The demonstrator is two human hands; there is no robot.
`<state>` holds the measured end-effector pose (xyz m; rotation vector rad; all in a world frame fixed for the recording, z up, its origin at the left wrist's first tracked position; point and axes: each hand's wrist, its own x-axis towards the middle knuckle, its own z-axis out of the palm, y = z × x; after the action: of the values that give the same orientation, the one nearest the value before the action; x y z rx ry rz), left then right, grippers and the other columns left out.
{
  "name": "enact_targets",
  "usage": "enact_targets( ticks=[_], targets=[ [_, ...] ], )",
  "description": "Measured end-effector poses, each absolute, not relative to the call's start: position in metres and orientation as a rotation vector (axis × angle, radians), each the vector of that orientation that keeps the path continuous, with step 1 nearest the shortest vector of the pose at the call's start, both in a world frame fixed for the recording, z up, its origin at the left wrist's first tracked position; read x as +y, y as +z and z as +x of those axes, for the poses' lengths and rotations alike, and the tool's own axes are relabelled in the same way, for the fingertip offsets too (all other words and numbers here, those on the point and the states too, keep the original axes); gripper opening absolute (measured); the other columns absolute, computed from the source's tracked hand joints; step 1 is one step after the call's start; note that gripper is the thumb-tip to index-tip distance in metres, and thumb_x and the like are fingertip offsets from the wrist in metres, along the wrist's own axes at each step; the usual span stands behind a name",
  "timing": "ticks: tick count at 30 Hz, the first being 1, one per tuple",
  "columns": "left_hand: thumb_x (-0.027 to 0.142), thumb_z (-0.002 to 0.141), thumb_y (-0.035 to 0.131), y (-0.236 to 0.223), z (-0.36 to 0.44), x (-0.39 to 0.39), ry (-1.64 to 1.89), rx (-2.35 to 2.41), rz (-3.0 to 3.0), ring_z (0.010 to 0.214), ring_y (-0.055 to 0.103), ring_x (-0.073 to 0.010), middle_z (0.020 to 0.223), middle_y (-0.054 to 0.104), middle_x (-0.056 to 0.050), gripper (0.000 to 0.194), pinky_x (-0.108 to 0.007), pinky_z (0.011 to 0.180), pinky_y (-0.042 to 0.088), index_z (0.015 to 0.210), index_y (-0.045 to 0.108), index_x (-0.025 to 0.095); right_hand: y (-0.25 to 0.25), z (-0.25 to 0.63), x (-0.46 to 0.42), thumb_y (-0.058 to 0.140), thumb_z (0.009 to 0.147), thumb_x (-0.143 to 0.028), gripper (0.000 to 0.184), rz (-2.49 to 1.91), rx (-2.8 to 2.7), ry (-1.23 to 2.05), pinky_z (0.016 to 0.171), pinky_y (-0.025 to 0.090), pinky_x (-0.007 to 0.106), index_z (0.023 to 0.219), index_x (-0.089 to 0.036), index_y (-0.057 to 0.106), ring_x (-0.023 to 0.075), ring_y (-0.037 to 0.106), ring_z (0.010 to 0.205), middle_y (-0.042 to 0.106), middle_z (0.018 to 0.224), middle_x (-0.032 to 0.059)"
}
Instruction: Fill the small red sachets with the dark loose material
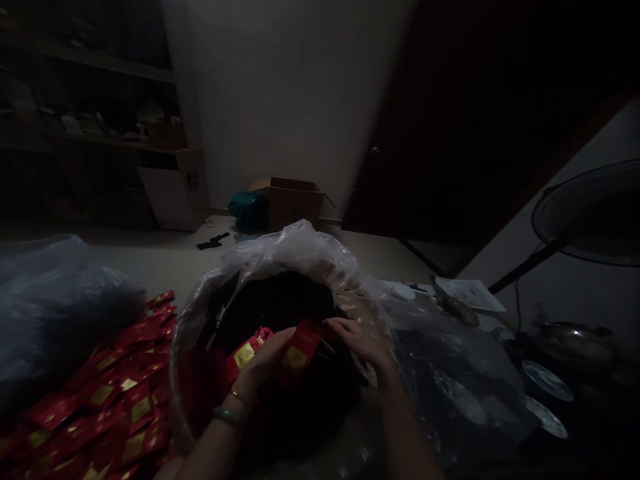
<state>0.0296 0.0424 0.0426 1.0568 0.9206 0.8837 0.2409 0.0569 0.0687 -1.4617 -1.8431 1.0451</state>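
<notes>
Log, head camera, dim light. I saw the left hand (265, 358) and right hand (360, 340) both grasping a flat rectangular red packet with a gold label (298, 350), held over the dark contents (275, 300) of a thin clear plastic bag (280, 257). A heap of matching red packets (115, 407) lay left of the clear bag; a dark-filled plastic bag (453, 380) lay right of it. Risks I judged: poor light could hide a slipping packet, and a dropped packet could vanish into the dark contents. Leaning on the soft bag rim could fold it inward.
</notes>
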Motion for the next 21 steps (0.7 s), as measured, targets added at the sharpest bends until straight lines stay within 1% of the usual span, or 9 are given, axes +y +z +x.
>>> enact_targets(
  ticks=[1,2,4,6,8,10,11,13,21],
  targets=[
    [0.036,0.072,0.054,0.043,0.03,0.043,0.889,0.944,1.09,0.099,0.058,-0.0235,0.095,0.071,-0.004,0.029,-0.036,0.094,0.042,0.088,0.069,0.017,0.071,0.232,0.056,0.052,0.08,-0.038,0.029,-1.416,-1.799,1.041,0.077,0.048,0.028,0.092,-0.019,0.07,0.0197,0.064,0.087,0.071,0.092,0.0025],
    [0.035,0.072,0.053,0.043,0.03,0.043,0.893,0.971,1.117,0.098,0.058,-0.0238,0.095,0.071,-0.005,0.03,-0.037,0.093,0.043,0.088,0.069,0.017,0.073,0.223,0.054,0.057,0.077,-0.035,0.025,-1.396,-1.768,1.04,0.075,0.048,0.028,0.089,-0.018,0.07,0.0195,0.064,0.084,0.071,0.089,0.0029],
    [0.036,0.073,0.051,0.041,0.031,0.045,0.928,1.015,1.141,0.096,0.059,-0.0237,0.097,0.071,-0.006,0.031,-0.036,0.091,0.044,0.089,0.069,0.017,0.075,0.21,0.052,0.061,0.071,-0.029,0.017,-1.412,-1.735,1.009,0.069,0.048,0.027,0.079,-0.016,0.07,0.0187,0.064,0.076,0.071,0.077,0.0029],
    [0.038,0.073,0.052,0.039,0.032,0.047,0.994,1.039,1.157,0.095,0.059,-0.0228,0.097,0.07,-0.005,0.03,-0.034,0.088,0.045,0.088,0.069,0.017,0.074,0.203,0.049,0.061,0.069,-0.025,0.012,-1.432,-1.751,0.976,0.065,0.047,0.026,0.07,-0.016,0.069,0.0177,0.063,0.07,0.069,0.07,0.0021],
    [0.038,0.069,0.058,0.037,0.034,0.049,1.056,1.076,1.208,0.087,0.06,-0.0217,0.087,0.07,-0.004,0.026,-0.031,0.081,0.046,0.081,0.068,0.018,0.075,0.2,0.047,0.062,0.069,-0.023,0.011,-1.445,-1.787,0.981,0.064,0.046,0.025,0.068,-0.016,0.07,0.0172,0.063,0.069,0.069,0.068,0.0016],
    [0.038,0.064,0.063,0.037,0.034,0.05,1.085,1.125,1.271,0.075,0.058,-0.0195,0.071,0.067,-0.002,0.021,-0.028,0.07,0.046,0.068,0.065,0.018,0.076,0.199,0.045,0.064,0.067,-0.024,0.01,-1.484,-1.79,1.007,0.062,0.045,0.025,0.067,-0.016,0.07,0.0173,0.063,0.068,0.069,0.067,0.0018],
    [0.037,0.063,0.064,0.037,0.034,0.05,1.097,1.144,1.294,0.07,0.057,-0.0182,0.064,0.064,0.0,0.02,-0.026,0.065,0.044,0.062,0.063,0.018,0.076,0.198,0.045,0.065,0.066,-0.024,0.01,-1.504,-1.777,1.02,0.06,0.045,0.024,0.067,-0.015,0.07,0.0173,0.063,0.067,0.069,0.066,0.0021],
    [0.037,0.064,0.063,0.037,0.034,0.049,1.139,1.154,1.316,0.064,0.053,-0.016,0.058,0.059,0.001,0.021,-0.024,0.061,0.042,0.056,0.059,0.018,0.077,0.197,0.045,0.066,0.065,-0.026,0.012,-1.521,-1.744,1.047,0.058,0.044,0.024,0.066,-0.014,0.07,0.017,0.062,0.065,0.069,0.065,0.0023],
    [0.038,0.071,0.057,0.033,0.034,0.047,1.117,1.123,1.33,0.063,0.051,-0.0152,0.059,0.059,0.001,0.025,-0.023,0.058,0.039,0.059,0.062,0.017,0.073,0.201,0.047,0.065,0.064,-0.025,0.011,-1.511,-1.683,1.107,0.054,0.04,0.022,0.062,-0.014,0.066,0.0141,0.057,0.059,0.064,0.058,-0.0004]
  ],
)
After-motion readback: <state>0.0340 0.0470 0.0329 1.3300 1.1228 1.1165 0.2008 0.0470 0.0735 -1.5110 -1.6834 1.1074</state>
